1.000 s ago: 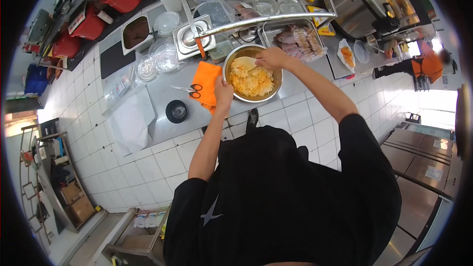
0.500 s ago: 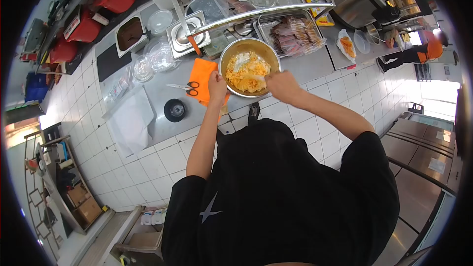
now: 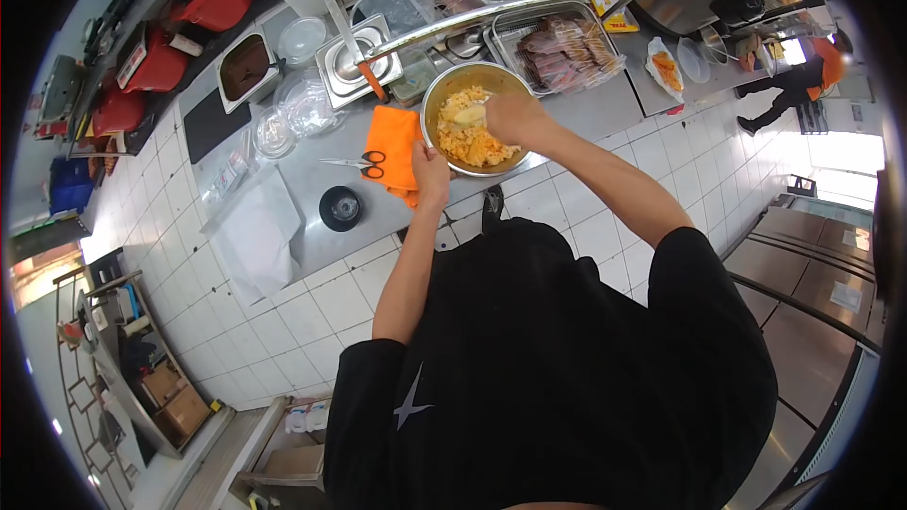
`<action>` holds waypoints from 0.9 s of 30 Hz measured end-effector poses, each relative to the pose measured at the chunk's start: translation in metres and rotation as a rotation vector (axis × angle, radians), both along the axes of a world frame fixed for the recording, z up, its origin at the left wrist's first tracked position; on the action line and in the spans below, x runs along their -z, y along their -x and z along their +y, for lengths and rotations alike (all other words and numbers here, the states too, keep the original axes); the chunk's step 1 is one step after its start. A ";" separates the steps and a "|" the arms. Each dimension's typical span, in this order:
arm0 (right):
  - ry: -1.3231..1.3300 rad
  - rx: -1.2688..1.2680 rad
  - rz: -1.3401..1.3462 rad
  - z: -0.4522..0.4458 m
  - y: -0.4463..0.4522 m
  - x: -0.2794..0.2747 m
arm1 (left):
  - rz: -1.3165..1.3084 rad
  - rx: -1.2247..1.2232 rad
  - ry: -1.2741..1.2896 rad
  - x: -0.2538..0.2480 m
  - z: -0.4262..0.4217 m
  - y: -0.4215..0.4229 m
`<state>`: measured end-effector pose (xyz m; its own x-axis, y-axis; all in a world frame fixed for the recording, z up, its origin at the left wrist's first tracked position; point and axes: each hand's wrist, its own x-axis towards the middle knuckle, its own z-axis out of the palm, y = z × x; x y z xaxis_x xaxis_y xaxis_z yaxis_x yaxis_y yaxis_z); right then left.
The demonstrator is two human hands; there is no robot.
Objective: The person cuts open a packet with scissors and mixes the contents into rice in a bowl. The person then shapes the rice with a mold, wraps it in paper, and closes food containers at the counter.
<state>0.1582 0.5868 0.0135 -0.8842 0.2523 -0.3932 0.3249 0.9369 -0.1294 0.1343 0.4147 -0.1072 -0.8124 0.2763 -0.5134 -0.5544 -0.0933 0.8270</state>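
A round metal mixing bowl [image 3: 504, 81] stands near the counter's front edge, holding loose yellow-orange food [image 3: 470, 146] that looks like rice. My left hand [image 3: 432, 172] is closed on the bowl's near left rim. Over the right side of the bowl, my right hand [image 3: 518, 122] is closed around the handle of a pale, paddle-like spoon [image 3: 469, 116]. The spoon's head is at the food; the handle is hidden in my fist. Left of the bowl lies an orange cloth [image 3: 393, 137], with black-handled scissors [image 3: 372, 164] partly on it.
A small black bowl [image 3: 340, 209] and white paper sheets [image 3: 253, 234] lie to the left. Behind the mixing bowl, a wire-edged tray [image 3: 565, 49] holds packed meat-like pieces under a shelf rail [image 3: 491, 26]. A person in orange [image 3: 820, 71] stands far right.
My right hand has moved up and left over the bowl with the spoon. My left hand has shifted slightly right and down along the rim. The person far right has changed stance.
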 end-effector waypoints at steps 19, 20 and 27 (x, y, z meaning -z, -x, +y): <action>-0.016 -0.086 0.033 -0.039 -0.014 0.055 | -0.008 -0.056 -0.031 0.004 0.010 -0.012; -0.006 -0.085 0.050 -0.036 -0.018 0.059 | -0.006 -0.053 -0.029 0.008 0.005 -0.019; -0.144 -0.079 -0.244 0.017 -0.036 -0.039 | -0.029 -0.069 -0.025 -0.009 0.008 -0.026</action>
<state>0.1947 0.6043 0.0524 -0.7869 0.2552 -0.5618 0.2552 0.9635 0.0802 0.1602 0.4228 -0.0982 -0.8152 0.2330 -0.5303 -0.5692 -0.1530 0.8078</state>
